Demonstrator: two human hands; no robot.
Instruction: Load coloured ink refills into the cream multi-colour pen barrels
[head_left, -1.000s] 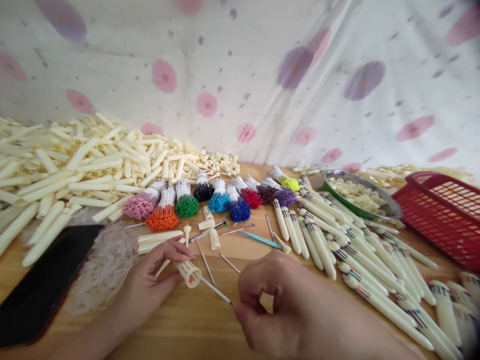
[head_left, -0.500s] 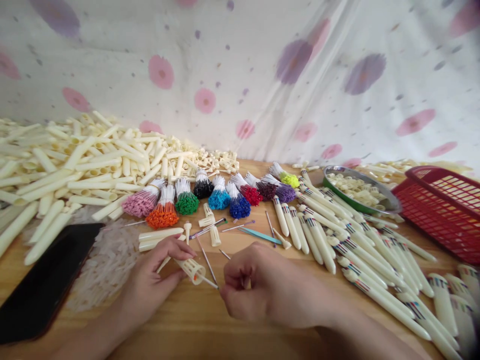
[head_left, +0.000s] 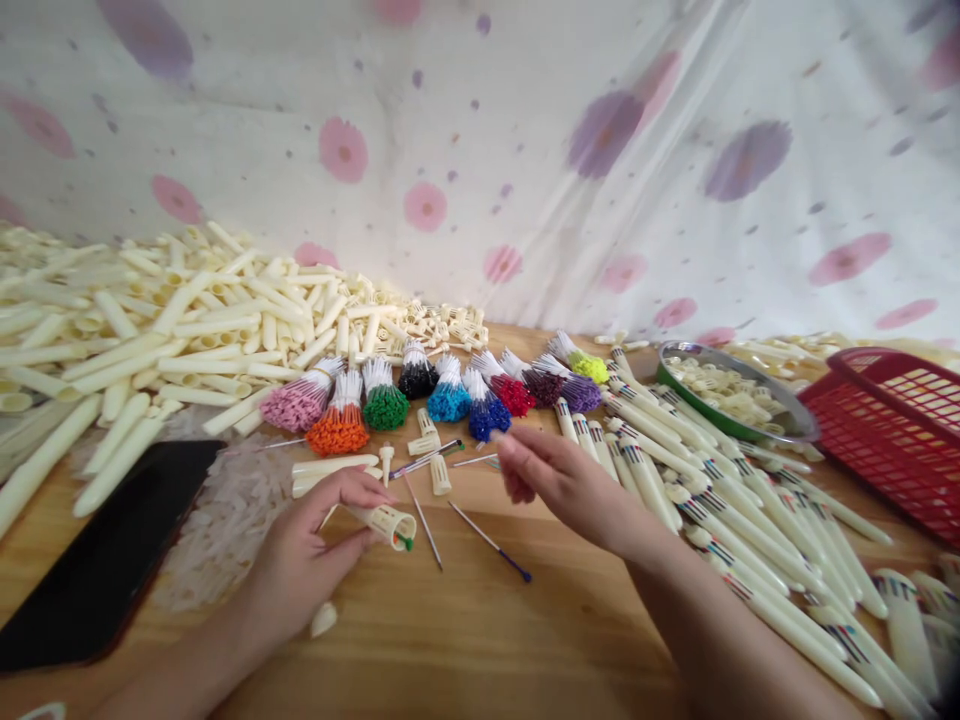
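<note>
My left hand [head_left: 307, 555] is closed round a cream pen core [head_left: 386, 522] with a green tip showing at its open end. My right hand [head_left: 559, 478] reaches out over the wooden table [head_left: 465, 640] just in front of the blue refill bundle [head_left: 487, 412], fingers loosely curled and nothing seen between them. A loose blue-tipped refill [head_left: 491, 543] lies on the table between the hands. The coloured refill bundles [head_left: 341, 425] stand in a row behind.
A heap of cream pen barrels [head_left: 150, 320] fills the left. Assembled pens [head_left: 720, 520] lie on the right, beside a bowl of small parts [head_left: 731, 390] and a red basket [head_left: 896, 430]. A black phone [head_left: 97, 560] lies front left.
My right hand has left the pen core and moved forward and right toward the refill bundles. The refill it was pushing now sits inside the core.
</note>
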